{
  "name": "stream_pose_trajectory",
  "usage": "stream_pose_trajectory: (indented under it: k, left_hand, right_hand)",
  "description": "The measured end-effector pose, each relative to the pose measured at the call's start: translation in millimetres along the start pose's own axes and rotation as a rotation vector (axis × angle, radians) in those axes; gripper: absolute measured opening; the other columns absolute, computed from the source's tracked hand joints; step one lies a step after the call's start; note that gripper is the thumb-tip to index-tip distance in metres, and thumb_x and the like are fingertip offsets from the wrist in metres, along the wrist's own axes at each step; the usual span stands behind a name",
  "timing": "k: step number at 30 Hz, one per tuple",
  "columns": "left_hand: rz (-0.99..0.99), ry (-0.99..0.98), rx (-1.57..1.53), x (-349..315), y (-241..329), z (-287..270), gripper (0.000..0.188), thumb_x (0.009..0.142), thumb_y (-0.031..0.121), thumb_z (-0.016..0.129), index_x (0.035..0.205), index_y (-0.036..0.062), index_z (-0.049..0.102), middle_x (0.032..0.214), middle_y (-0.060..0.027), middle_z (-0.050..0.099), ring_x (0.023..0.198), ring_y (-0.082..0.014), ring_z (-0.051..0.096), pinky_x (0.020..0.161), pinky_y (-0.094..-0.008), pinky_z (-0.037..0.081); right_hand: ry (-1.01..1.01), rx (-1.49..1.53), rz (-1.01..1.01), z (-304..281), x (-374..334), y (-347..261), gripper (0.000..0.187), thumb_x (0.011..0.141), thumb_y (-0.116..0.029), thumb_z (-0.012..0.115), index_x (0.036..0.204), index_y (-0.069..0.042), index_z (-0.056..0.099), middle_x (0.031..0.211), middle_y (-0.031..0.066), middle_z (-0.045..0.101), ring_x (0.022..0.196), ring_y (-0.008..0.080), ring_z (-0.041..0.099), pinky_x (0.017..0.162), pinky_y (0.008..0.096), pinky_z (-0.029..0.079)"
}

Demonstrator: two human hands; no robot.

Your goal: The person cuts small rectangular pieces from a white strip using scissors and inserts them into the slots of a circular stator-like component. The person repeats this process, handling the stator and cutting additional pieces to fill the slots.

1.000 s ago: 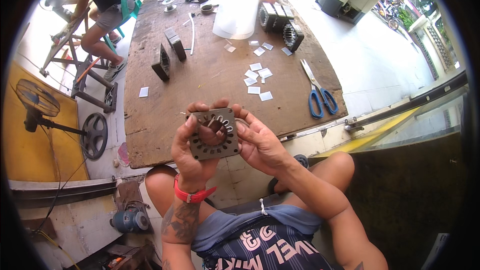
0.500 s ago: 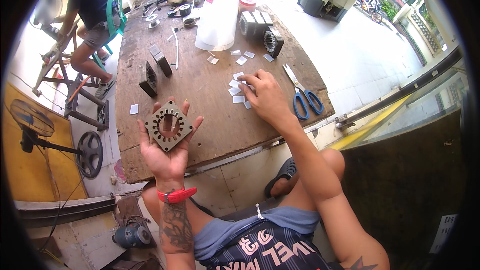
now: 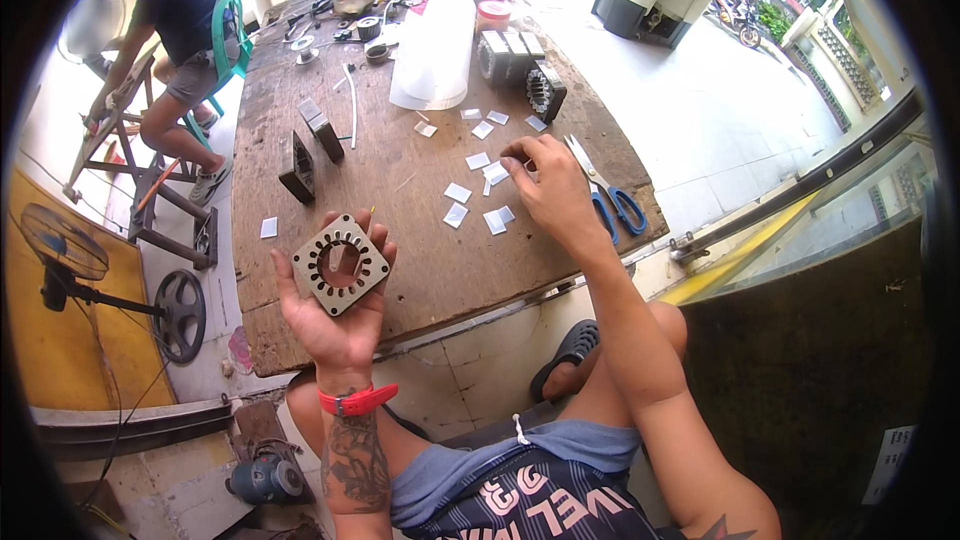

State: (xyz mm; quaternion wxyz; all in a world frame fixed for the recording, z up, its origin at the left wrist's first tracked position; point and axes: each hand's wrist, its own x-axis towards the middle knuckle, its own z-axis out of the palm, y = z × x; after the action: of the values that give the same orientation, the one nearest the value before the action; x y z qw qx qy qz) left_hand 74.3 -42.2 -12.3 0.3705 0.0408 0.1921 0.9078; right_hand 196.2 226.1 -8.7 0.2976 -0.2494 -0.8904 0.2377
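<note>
My left hand, palm up with a red wristband below it, holds a square metal stator core. The core has a round opening ringed by slots and a hole at each corner. Over the table, my right hand is closed, thumb and fingertips pinched together beside several small white insulation paper pieces. What the pinch holds, if anything, is hidden. Scissors with blue handles lie just right of that hand, partly behind it. One single white piece lies left of my left hand.
Two more stator cores stand at the left of the wooden table; several others stand at the back right. A white sheet lies between, with tools and spools beyond. A person sits at far left near a fan.
The paper pieces near my right hand are more spread out, some now farther left and nearer me. My right hand has shifted slightly right. The core in my left hand has turned a little.
</note>
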Motion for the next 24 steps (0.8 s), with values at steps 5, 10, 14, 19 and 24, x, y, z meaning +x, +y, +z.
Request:
stream_pose_trajectory:
  k: [5, 10, 14, 19, 24]
  left_hand:
    - [-0.007, 0.063, 0.094, -1.7, -7.2, 5.1, 0.079, 0.107, 0.067, 0.039, 0.145, -0.0006, 0.054, 0.139, -0.0249, 0.062, 0.12, -0.0392, 0.065, 0.108, -0.0537, 0.053]
    - [-0.008, 0.082, 0.127, -1.4, -12.2, 10.2, 0.078, 0.107, 0.067, 0.04, 0.144, -0.0005, 0.055, 0.137, -0.023, 0.064, 0.117, -0.0369, 0.066, 0.104, -0.0511, 0.054]
    - [0.0, 0.085, 0.157, 0.1, -13.1, 8.2, 0.078, 0.107, 0.067, 0.041, 0.144, -0.0005, 0.056, 0.137, -0.0224, 0.064, 0.117, -0.0362, 0.066, 0.104, -0.0498, 0.053]
    - [0.008, 0.06, 0.163, 4.0, -11.4, 1.2, 0.079, 0.106, 0.067, 0.041, 0.143, -0.0004, 0.056, 0.137, -0.0218, 0.064, 0.116, -0.0353, 0.066, 0.104, -0.0488, 0.053]
    - [-0.003, 0.081, 0.178, 4.3, -15.2, 1.9, 0.081, 0.106, 0.068, 0.04, 0.145, -0.0014, 0.055, 0.138, -0.0218, 0.063, 0.117, -0.0353, 0.067, 0.104, -0.0484, 0.054]
  right_hand:
    - [-0.045, -0.131, -0.119, 20.0, -13.5, -20.9, 0.021, 0.096, -0.026, 0.073, 0.103, -0.007, 0.077, 0.107, 0.0146, 0.068, 0.108, 0.0322, 0.063, 0.096, 0.0449, 0.049]
    - [-0.066, -0.202, -0.184, 45.7, -22.6, -37.6, 0.022, 0.098, -0.028, 0.072, 0.105, -0.008, 0.078, 0.106, 0.0125, 0.067, 0.104, 0.031, 0.062, 0.094, 0.0421, 0.046]
    - [-0.098, -0.118, -0.15, 42.9, -19.8, -28.3, 0.023, 0.101, -0.023, 0.067, 0.111, -0.005, 0.075, 0.109, 0.0142, 0.068, 0.107, 0.0293, 0.063, 0.098, 0.0433, 0.047]
    - [-0.018, -0.194, 0.003, 26.6, 22.7, 17.5, 0.024, 0.103, -0.019, 0.063, 0.117, -0.003, 0.073, 0.115, 0.0177, 0.07, 0.114, 0.035, 0.066, 0.099, 0.0457, 0.053]
    - [0.007, -0.275, 0.143, 42.4, 68.7, 43.0, 0.026, 0.101, -0.022, 0.065, 0.116, -0.002, 0.072, 0.11, 0.0216, 0.072, 0.105, 0.0386, 0.068, 0.095, 0.0484, 0.054]
